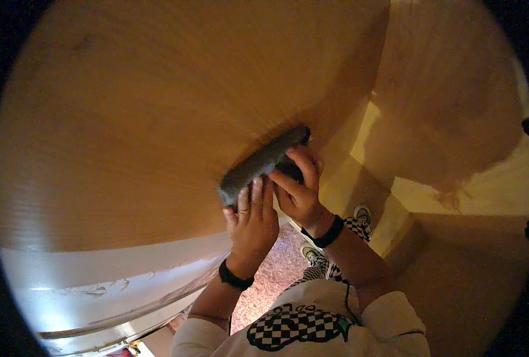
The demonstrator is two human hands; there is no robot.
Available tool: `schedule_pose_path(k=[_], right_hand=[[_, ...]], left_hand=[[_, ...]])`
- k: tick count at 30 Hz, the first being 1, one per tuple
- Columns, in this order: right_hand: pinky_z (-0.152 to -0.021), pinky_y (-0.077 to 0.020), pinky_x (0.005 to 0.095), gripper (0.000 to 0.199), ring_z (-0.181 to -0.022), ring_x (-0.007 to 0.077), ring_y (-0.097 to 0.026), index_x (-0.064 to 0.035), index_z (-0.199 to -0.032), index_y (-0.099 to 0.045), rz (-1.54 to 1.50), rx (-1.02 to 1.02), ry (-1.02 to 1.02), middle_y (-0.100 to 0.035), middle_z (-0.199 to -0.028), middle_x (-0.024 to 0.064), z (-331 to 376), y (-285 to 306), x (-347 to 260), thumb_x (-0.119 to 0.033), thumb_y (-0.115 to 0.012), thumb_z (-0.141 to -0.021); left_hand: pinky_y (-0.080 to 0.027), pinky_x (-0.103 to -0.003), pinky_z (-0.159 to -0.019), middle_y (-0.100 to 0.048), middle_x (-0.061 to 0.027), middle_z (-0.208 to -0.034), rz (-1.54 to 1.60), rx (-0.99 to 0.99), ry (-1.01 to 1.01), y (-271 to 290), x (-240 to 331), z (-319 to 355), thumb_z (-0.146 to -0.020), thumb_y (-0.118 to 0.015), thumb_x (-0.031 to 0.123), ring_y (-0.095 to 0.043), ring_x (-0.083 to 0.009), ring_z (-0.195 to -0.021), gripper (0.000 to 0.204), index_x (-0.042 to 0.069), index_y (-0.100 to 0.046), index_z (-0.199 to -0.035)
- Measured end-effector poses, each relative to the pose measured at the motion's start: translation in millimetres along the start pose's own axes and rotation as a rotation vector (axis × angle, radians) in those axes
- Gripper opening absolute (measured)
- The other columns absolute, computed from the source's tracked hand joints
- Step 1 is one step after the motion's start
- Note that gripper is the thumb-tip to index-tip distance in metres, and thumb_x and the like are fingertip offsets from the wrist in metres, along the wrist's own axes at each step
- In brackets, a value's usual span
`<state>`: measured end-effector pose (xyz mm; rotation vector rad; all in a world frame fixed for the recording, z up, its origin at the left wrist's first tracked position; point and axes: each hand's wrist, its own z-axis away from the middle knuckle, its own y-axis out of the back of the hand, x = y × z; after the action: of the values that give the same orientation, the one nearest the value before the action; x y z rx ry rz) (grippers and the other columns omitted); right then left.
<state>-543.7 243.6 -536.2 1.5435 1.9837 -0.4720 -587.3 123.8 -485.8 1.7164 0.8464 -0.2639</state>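
Note:
A long, narrow, dark grey tool (264, 157), fuzzy-looking like a pad or brush, lies slantwise against a broad brown surface (157, 107) with wood-like streaks. Its exact kind I cannot make out. My left hand (253, 223) presses its fingers onto the lower left end of the tool, the thumb tucked at the near edge. Higher and to the right, my right hand (302, 187) grips the tool's back near its upper end, where a black part (290, 169) shows between the fingers. Both wrists wear black bands.
Beneath the brown surface runs a shiny white band (121, 279) with creased or flaking marks. To the right, a pale yellowish wall (437, 193) carries a brown patch (437, 131) with a ragged lower edge. Pinkish speckled flooring (270, 271) shows below, near my shoes (362, 213).

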Motion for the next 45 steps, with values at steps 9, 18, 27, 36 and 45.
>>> schedule_pose_path(k=[9, 18, 27, 36, 45], right_hand=[[-0.093, -0.0338, 0.0462, 0.031, -0.112, 0.0356, -0.040, -0.0083, -0.103, -0.061, 0.003, -0.158, -0.232, -0.043, -0.123, 0.0146, 42, -33, 7, 0.002, -0.061, -0.074], [-0.098, -0.0325, 0.0497, 0.037, -0.113, 0.0359, -0.040, -0.0181, -0.111, -0.062, -0.007, -0.094, 0.170, -0.047, -0.127, 0.0108, -79, -19, -123, -0.015, -0.066, -0.074], [-0.095, -0.0359, 0.0462, 0.039, -0.107, 0.0327, -0.044, -0.0199, -0.110, -0.063, 0.204, -0.444, 0.239, -0.050, -0.121, 0.0095, 63, -14, -87, -0.013, -0.064, -0.071], [-0.093, -0.0378, 0.0445, 0.039, -0.107, 0.0331, -0.043, -0.0193, -0.109, -0.064, 0.138, -0.304, 0.317, -0.048, -0.123, 0.0075, -20, -27, -147, -0.011, -0.065, -0.070], [-0.093, -0.0403, 0.0433, 0.038, -0.104, 0.0306, -0.046, -0.0198, -0.109, -0.065, 0.153, -0.405, 0.333, -0.054, -0.115, 0.0056, 18, -28, -120, -0.015, -0.064, -0.071]], left_hand=[[-0.031, -0.051, -0.100, -0.029, -0.0070, -0.146, 0.244, -0.366, -0.107, -31, -18, 17, -0.080, -0.049, 0.017, -0.031, -0.0232, -0.131, 0.058, 0.011, -0.039, -0.137], [0.005, -0.056, -0.106, -0.040, -0.0057, -0.140, 0.074, 0.151, 0.198, 81, -101, 7, -0.085, -0.050, 0.023, -0.035, -0.0315, -0.129, 0.045, 0.016, -0.050, -0.130], [-0.027, -0.052, -0.102, -0.037, -0.0069, -0.141, 0.317, -0.201, 0.100, -3, -59, 129, -0.081, -0.049, 0.017, -0.035, -0.0295, -0.128, 0.054, 0.011, -0.042, -0.135], [-0.006, -0.058, -0.106, -0.036, -0.0069, -0.142, 0.102, 0.130, 0.225, 57, -111, 84, -0.080, -0.052, 0.018, -0.028, -0.0322, -0.132, 0.051, 0.015, -0.047, -0.131], [-0.025, -0.059, -0.100, -0.042, -0.0088, -0.134, 0.188, -0.028, 0.218, 13, -84, 126, -0.080, -0.053, 0.022, -0.039, -0.0354, -0.119, 0.053, 0.016, -0.046, -0.132]])
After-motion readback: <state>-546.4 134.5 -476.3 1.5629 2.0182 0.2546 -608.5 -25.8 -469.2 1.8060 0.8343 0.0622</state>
